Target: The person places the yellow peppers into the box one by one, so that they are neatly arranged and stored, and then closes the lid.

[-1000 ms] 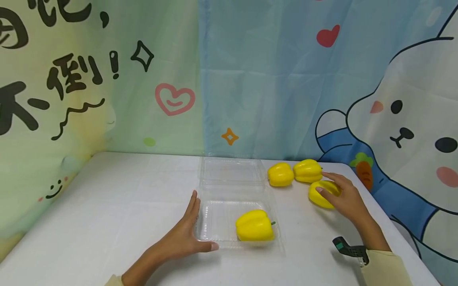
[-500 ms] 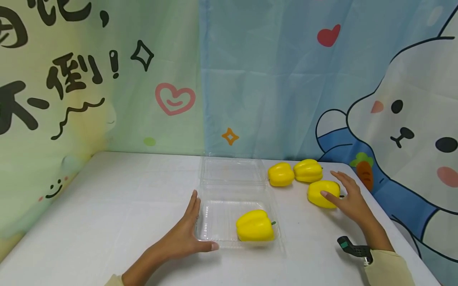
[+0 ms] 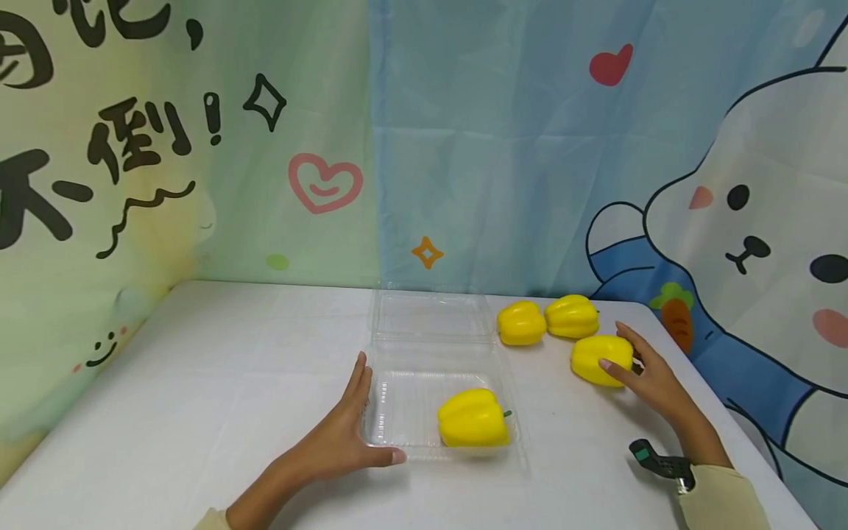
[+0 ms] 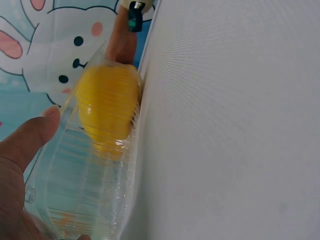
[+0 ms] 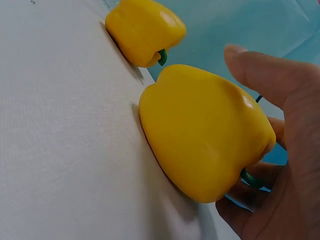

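Note:
A clear plastic clamshell box [image 3: 400, 412] lies with its lid folded back, one yellow bell pepper [image 3: 472, 419] in its right half. My left hand [image 3: 334, 427] rests along the box's left side, fingers straight and thumb at the front corner. In the left wrist view the thumb [image 4: 37, 132] lies by the clear wall. Around the stem end of a second bell pepper [image 5: 200, 130] on the table is my right hand [image 3: 652, 379]. Its thumb stands off the pepper's surface in the right wrist view, while the fingers [image 5: 250, 195] reach behind the green stem.
Two more yellow bell peppers, a left one [image 3: 520, 323] and a right one [image 3: 572, 316], sit side by side near the back edge of the white table [image 3: 232, 383]. Behind the table hangs a printed cloth [image 3: 477, 147]. The table's right edge runs close by my right hand.
My right hand has drawn back to the right, and its fingers have dropped from the pepper's far side to its stem end. The pepper has turned slightly. My left hand stays put.

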